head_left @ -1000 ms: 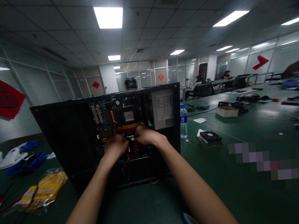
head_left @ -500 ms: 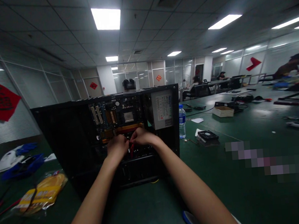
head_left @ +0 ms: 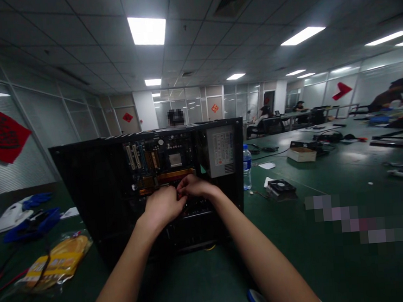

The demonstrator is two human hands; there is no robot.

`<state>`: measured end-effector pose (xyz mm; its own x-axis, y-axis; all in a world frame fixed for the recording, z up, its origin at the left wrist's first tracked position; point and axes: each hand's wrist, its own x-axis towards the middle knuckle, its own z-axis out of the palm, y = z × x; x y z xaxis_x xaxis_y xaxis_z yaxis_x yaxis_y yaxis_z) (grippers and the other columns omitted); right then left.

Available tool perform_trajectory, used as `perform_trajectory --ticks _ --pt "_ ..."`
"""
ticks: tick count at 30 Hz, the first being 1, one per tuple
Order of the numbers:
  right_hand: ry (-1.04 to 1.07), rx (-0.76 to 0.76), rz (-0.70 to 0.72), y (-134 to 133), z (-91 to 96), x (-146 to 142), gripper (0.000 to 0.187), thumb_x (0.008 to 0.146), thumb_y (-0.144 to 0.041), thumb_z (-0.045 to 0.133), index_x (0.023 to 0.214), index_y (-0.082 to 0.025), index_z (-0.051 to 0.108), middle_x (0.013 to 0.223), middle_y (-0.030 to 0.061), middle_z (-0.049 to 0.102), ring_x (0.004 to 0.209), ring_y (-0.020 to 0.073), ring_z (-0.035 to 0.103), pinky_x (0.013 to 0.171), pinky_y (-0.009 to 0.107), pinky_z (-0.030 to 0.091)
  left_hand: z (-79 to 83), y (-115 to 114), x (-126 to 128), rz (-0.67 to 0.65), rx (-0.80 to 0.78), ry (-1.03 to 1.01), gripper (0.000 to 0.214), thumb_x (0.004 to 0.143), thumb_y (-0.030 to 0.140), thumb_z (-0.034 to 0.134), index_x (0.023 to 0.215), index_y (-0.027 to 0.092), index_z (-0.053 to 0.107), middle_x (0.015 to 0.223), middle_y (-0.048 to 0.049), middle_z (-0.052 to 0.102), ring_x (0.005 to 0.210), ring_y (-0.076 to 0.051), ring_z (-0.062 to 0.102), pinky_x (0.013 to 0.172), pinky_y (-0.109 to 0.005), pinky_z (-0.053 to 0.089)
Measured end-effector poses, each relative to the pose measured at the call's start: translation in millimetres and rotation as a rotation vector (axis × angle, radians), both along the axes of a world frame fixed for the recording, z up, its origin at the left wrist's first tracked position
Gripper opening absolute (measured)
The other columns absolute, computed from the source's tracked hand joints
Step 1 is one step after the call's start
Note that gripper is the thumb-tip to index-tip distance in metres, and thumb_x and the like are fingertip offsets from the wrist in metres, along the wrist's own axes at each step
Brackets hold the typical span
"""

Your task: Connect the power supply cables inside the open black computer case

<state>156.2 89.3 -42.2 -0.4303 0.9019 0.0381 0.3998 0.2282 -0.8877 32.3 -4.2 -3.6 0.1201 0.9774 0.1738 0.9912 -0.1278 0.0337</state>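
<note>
A black computer case [head_left: 86, 197] stands on its side edge before me, its open side facing me. Inside it are a motherboard [head_left: 175, 160] with pale slots and a grey power supply [head_left: 220, 152] at upper right. My left hand [head_left: 162, 204] and my right hand [head_left: 193, 187] meet in front of the board's lower part, fingers closed in a pinch. Between their fingertips a bit of thin red cable [head_left: 180, 196] shows; most of it is hidden by the left hand.
Right of the case stand a water bottle [head_left: 246, 168], a black fan [head_left: 281, 189] and a small open box [head_left: 301, 154]. On the left lie a yellow packet [head_left: 58, 263], a blue tray [head_left: 31, 226] and white-and-blue gloves [head_left: 9, 217]. Other people sit farther back.
My left hand has moved slightly right and turned, closing in on my right hand. It now covers the red cable that hung visibly below the fingers. The view has shifted slightly.
</note>
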Motion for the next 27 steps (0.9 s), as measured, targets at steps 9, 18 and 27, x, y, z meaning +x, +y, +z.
perform_trajectory --ticks 9,18,27 --pt "0.009 0.041 0.02 -6 4.4 0 0.01 0.083 -0.004 0.06 0.081 -0.011 0.066 0.064 -0.0022 0.06 0.053 0.0061 0.051 0.05 0.016 0.038 -5.2 12 -12 -0.014 -0.054 -0.038 0.042 0.091 0.048 0.043 0.093 0.017 0.071 0.1 -0.0168 0.073 0.088 -0.028 0.069 0.07 -0.032 0.048" --pt "0.056 0.002 0.041 -1 -0.4 1 0.012 0.087 -0.005 0.057 0.083 -0.012 0.066 0.062 -0.0025 0.06 0.052 0.0058 0.052 0.051 0.015 0.042 -15.3 23 -20 -0.059 -0.06 -0.064 0.046 0.092 0.049 0.038 0.103 0.016 0.068 0.102 -0.0186 0.072 0.091 -0.033 0.069 0.072 -0.037 0.049" --pt "0.028 0.0 0.077 -13 9.4 5 0.012 0.089 -0.007 0.056 0.093 -0.011 0.066 0.066 -0.0012 0.063 0.052 0.0071 0.055 0.053 0.018 0.046 -19.1 25 -16 -0.046 -0.128 -0.027 0.042 0.092 0.041 0.041 0.102 0.014 0.071 0.104 -0.02 0.073 0.092 -0.031 0.07 0.071 -0.033 0.048"
